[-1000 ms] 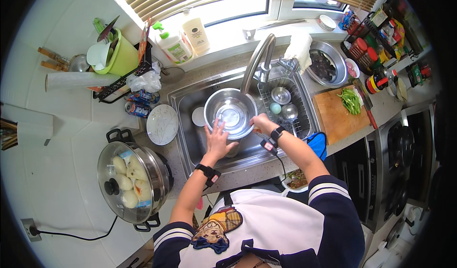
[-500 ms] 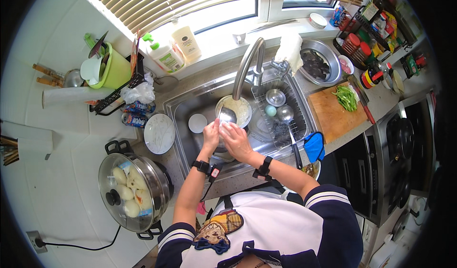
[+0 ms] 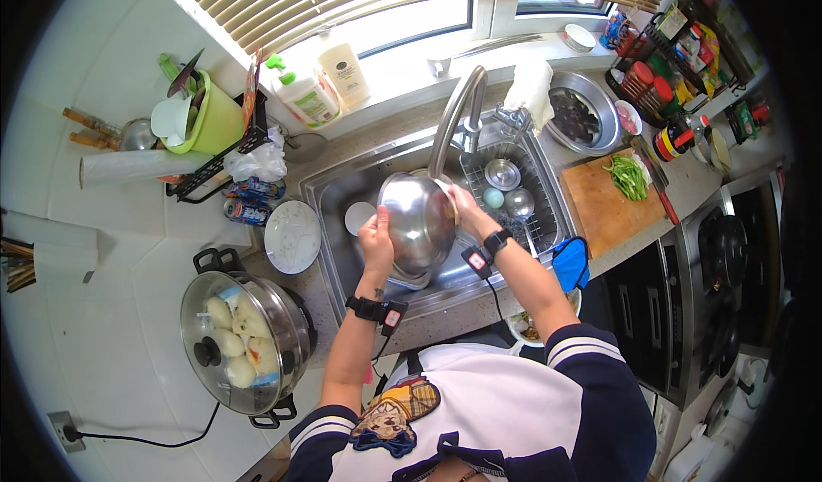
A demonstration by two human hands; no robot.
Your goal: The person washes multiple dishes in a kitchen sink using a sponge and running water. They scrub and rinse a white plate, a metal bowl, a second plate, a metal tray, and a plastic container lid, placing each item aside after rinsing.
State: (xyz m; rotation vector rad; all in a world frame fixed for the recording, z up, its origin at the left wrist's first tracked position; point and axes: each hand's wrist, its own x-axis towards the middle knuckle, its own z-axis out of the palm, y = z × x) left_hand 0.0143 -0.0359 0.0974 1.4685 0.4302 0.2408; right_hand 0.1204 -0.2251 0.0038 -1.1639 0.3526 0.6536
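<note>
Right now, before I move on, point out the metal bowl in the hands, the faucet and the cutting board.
Metal bowl [image 3: 417,217]: head view, on its rounded outer surface.
Faucet [image 3: 446,127]: head view, on its curved neck.
Cutting board [image 3: 599,208]: head view, on its bare top.

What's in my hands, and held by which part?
A steel bowl, gripped at opposite sides: left hand on its left edge, right hand on its right.

Forearms [image 3: 534,278] extended forward, wrists [image 3: 376,293] apart, both hands [image 3: 375,244] gripping, left thumb [image 3: 382,217] pointing forward
</note>
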